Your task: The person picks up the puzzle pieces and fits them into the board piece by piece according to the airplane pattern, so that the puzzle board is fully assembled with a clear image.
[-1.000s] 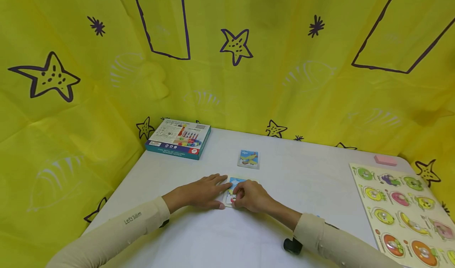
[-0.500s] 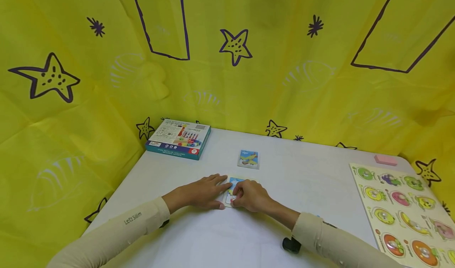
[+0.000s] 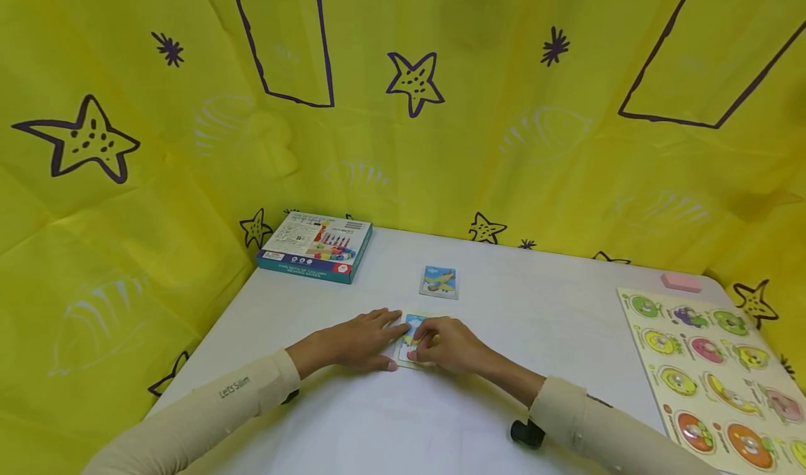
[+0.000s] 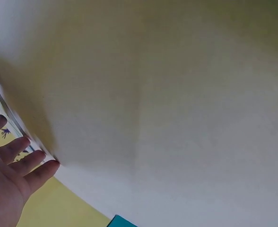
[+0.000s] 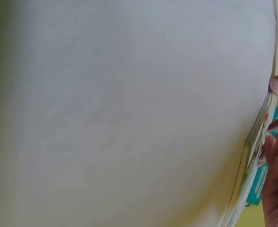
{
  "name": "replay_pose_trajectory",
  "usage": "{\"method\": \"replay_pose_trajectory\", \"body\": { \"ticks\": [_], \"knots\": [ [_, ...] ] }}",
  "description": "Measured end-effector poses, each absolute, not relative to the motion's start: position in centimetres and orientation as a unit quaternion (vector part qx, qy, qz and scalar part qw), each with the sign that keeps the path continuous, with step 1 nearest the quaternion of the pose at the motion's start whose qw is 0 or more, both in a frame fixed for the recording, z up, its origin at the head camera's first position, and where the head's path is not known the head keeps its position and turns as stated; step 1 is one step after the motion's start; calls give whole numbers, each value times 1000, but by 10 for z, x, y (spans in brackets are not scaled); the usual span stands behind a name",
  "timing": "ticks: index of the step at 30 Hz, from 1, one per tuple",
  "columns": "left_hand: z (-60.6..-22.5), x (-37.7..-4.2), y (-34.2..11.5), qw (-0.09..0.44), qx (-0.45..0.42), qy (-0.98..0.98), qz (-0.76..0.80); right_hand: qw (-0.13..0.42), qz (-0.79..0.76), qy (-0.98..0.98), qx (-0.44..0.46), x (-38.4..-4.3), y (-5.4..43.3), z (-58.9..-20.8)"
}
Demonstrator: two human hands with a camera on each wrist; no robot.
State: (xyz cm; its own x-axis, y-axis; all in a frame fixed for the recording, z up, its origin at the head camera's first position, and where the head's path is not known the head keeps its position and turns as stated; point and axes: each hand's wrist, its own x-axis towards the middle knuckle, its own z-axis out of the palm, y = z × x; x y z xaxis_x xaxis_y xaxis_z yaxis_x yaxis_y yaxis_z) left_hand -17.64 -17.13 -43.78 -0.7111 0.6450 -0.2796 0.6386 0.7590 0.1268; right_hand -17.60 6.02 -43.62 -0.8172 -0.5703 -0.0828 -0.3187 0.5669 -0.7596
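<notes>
A small flat picture puzzle (image 3: pixel 406 352) with a light border and a blue-and-yellow picture lies on the white table in front of me. My left hand (image 3: pixel 365 338) rests at its left side, fingers extended, index fingertip on the picture and thumb near the lower left corner. Over the right part bends my right hand (image 3: pixel 453 345), with curled fingers and the thumb tip low on the picture. I cannot tell whether it pinches a piece, since the hand covers that part. Behind lies a similar airplane puzzle (image 3: pixel 439 282), touched by neither hand.
A teal-edged box (image 3: pixel 315 247) stands at the back left. On the right lie a large fruit puzzle board (image 3: pixel 711 370) and a pink block (image 3: pixel 681 282). Yellow printed cloth (image 3: pixel 472 146) hangs behind the white table (image 3: pixel 535 300).
My right hand has shifted slightly, its fingers and thumb moving a little over the puzzle, and the right forearm has swung slightly right. My left hand stays at the puzzle's left side.
</notes>
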Motion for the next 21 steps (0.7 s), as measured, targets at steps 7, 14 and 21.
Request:
{"method": "replay_pose_trajectory", "body": {
  "ticks": [7, 14, 21],
  "knots": [
    [-438, -171, -171, 159, 370, 915, 16, 186, -425, 845, -268, -176, 95, -437],
    [-441, -165, -174, 171, 394, 903, 2, 185, -435, 849, -235, -169, 137, -435],
    [-442, -161, -174, 171, 394, 903, -11, 181, -448, 851, -204, -160, 178, -435]
  ]
}}
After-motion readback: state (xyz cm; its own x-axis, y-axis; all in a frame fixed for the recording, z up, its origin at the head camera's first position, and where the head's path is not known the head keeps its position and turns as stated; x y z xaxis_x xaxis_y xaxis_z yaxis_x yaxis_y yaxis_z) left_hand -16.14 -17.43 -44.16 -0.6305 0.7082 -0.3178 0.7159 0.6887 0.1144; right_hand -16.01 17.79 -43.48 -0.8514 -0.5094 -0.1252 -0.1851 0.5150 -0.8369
